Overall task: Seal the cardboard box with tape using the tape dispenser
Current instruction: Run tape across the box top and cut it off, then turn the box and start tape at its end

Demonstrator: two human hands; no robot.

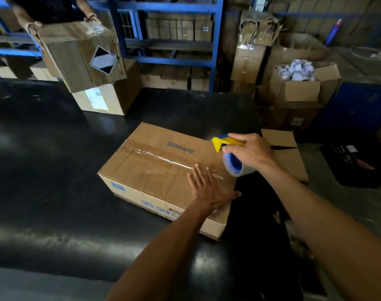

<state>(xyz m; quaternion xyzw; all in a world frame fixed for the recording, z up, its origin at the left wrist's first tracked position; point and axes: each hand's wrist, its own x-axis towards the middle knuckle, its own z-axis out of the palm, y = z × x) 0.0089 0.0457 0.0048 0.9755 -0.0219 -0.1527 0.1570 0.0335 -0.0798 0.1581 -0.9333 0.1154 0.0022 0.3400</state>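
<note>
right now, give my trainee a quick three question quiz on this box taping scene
1. True or false: the left hand lies flat on the brown cardboard box.
2. Which hand holds the yellow and blue tape dispenser?
3. Clear tape on the box top runs: A) along the centre seam, B) across one corner.

Key: 1 true; 2 the right hand; 3 A.

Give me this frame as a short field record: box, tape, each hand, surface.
box: cardboard box lying flat on the black table, flaps closed
tape: clear strip along the top seam
left hand: left hand flat, palm down on the box top near its right end
right hand: right hand gripping the tape dispenser over the box's right edge
background: other cartons, blue shelving
</note>
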